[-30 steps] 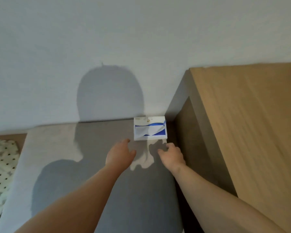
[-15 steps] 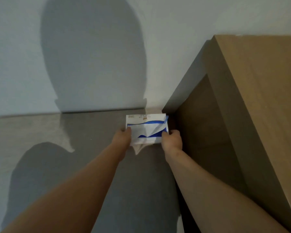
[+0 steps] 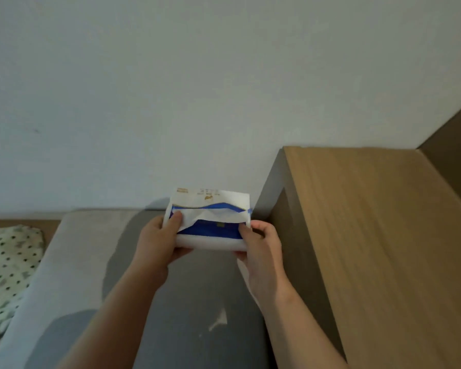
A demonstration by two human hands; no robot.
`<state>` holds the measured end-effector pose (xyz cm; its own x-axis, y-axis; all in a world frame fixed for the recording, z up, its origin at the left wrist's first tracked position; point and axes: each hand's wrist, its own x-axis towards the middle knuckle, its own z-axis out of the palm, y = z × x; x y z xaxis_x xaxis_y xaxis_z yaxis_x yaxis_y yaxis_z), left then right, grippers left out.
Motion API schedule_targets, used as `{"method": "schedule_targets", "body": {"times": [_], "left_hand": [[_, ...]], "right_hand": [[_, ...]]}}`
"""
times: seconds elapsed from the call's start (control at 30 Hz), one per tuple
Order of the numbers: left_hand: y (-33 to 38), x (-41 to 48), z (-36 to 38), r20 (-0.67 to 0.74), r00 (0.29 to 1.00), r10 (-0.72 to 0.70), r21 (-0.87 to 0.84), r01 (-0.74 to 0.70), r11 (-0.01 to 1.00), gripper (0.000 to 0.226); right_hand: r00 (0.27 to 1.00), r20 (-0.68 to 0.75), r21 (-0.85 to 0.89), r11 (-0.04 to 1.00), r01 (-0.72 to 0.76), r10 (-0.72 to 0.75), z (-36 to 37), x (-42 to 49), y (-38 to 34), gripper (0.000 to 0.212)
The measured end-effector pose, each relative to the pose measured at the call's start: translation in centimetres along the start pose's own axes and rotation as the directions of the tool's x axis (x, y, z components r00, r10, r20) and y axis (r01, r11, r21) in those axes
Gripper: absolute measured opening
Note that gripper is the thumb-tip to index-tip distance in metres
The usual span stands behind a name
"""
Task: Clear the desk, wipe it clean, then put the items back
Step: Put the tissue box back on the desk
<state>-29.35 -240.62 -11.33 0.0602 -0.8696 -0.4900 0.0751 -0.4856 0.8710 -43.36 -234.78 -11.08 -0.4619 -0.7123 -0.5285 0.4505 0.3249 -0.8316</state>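
Observation:
A white and blue soft tissue pack [image 3: 210, 217] with a tissue poking from its slit is held up in the air above a grey cushioned surface [image 3: 192, 302]. My left hand [image 3: 157, 241] grips its left end with the thumb on top. Its right end is held by my right hand [image 3: 261, 243]. The bare wooden desk top [image 3: 378, 235] stands just to the right of the pack, a little higher than the grey surface.
A white wall [image 3: 197, 89] rises directly behind. A dotted cream cloth [image 3: 8, 267] lies at the far left beside the grey surface. The desk's dark side panel [image 3: 285, 222] drops close to my right hand.
Both hands reached forward to the tissue pack lying by the wall, closed on its two ends, and lifted it off the grey surface toward me.

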Motion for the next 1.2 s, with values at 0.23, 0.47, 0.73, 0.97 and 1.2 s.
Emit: {"method": "schedule_targets", "body": {"times": [0.23,0.47,0.73,0.97,1.2], "left_hand": [[5.9,-11.9,-1.9,0.018,0.984,0.179,-0.062,-0.178,0.982,0.014],[5.2,-23.5,-5.2,0.235,0.950,0.208,0.005,-0.215,0.977,0.016],[-1.1,-37.8,-8.9,0.518,0.852,0.073,0.162,-0.182,0.970,0.018],[-8.5,-52.6,-10.4,0.748,0.663,-0.017,0.248,-0.256,0.934,0.018],[-19.1,-70.4,-15.4,0.852,0.496,-0.170,0.324,-0.244,0.914,0.013]], "right_hand": [[0.987,-0.023,0.086,0.983,0.163,-0.161,-1.5,-12.2,-5.4,0.014],[0.946,-0.220,0.188,0.942,0.279,-0.236,-5.5,-26.0,-3.3,0.013],[0.821,-0.548,0.258,0.902,0.347,-0.159,-12.3,-43.5,4.6,0.012],[0.626,-0.777,0.312,0.826,0.470,-0.062,-20.6,-58.5,12.0,0.012],[0.437,-0.899,0.278,0.802,0.528,0.025,-30.0,-75.8,22.2,0.011]]}}
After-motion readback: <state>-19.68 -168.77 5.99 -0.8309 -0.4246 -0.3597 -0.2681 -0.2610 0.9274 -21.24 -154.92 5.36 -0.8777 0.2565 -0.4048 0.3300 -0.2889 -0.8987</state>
